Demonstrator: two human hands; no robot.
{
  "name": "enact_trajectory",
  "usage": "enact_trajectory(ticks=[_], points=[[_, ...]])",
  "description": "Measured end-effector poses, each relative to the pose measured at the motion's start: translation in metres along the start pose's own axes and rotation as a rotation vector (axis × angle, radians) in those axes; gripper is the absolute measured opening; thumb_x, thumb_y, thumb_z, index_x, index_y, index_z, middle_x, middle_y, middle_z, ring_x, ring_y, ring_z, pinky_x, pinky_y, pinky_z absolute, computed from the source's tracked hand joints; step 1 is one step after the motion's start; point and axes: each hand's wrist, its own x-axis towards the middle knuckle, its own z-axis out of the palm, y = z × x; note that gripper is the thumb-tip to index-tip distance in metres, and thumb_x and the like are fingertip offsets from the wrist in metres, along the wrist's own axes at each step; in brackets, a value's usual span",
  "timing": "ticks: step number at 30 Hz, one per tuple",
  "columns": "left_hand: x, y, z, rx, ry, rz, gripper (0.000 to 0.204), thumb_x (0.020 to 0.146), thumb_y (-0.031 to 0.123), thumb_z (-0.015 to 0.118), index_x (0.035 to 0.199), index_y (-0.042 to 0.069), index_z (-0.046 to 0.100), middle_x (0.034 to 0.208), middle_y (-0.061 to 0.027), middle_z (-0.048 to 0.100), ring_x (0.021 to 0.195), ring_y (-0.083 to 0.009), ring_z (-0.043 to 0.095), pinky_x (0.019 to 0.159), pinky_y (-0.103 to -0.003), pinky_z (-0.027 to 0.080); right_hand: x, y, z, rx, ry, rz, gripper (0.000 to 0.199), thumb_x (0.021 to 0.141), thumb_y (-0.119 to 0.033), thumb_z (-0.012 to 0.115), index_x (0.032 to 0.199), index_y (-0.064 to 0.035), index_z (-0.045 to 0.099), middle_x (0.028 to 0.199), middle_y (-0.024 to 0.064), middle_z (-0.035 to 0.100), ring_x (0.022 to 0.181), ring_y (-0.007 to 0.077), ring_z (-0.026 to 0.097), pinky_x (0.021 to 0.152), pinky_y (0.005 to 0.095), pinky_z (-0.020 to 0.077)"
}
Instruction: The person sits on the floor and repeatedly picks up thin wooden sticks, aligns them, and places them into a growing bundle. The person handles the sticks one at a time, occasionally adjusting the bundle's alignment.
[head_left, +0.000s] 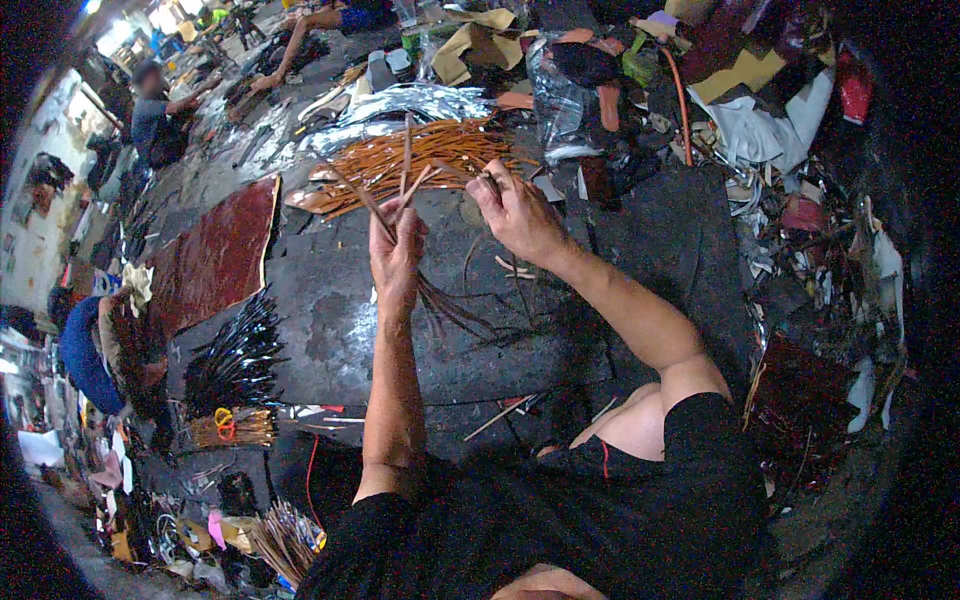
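Note:
My left hand (pixel 398 252) is closed round several thin brown strips (pixel 455 305). Their ends stick up above the fist, and the rest trails down to the right over a dark board (pixel 330 310). My right hand (pixel 520 212) is raised just to the right, fingers pinched on a small dark thing whose kind I cannot make out. A thin brown piece seems to run from near the left hand's strips toward those fingertips. Beyond both hands lies a pile of glossy orange-brown strips (pixel 400 160), with shiny silvery strips (pixel 400 105) behind it.
Left of the board are a dark red sheet (pixel 220 255), a bundle of black strips (pixel 240 350) and a brown bundle (pixel 235 430). Scraps (pixel 800 230) heap up at the right, beside a white cloth-like piece (pixel 775 125). Other people (pixel 155 115) sit at the left and far side.

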Motion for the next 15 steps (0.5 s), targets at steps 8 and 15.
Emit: enact_trajectory(ticks=[8,15], points=[[-0.004,-0.001,-0.001,0.024,-0.018,-0.115,0.023,0.097,0.027,0.045,0.101,0.006,0.053,0.066,0.0038,0.045,0.055,-0.0054,0.039,0.048,-0.022,0.03,0.033,0.082,-0.026,0.173,0.278,0.144,0.027,0.092,-0.031,0.055,0.092,-0.0039,0.053,0.061,0.001,0.051,0.046,0.0183,0.048,0.045,0.0345,0.0379],[-0.015,-0.008,0.016,-0.232,-0.273,-0.245,0.025,0.097,0.03,0.047,0.101,0.007,0.057,0.069,0.0039,0.049,0.054,-0.0044,0.039,0.048,-0.02,0.029,0.02,0.009,-0.005,0.632,0.068,0.382,0.033,0.083,-0.035,0.069,0.09,-0.0047,0.059,0.066,-0.0024,0.048,0.051,0.0019,0.04,0.04,0.0204,0.0262]])
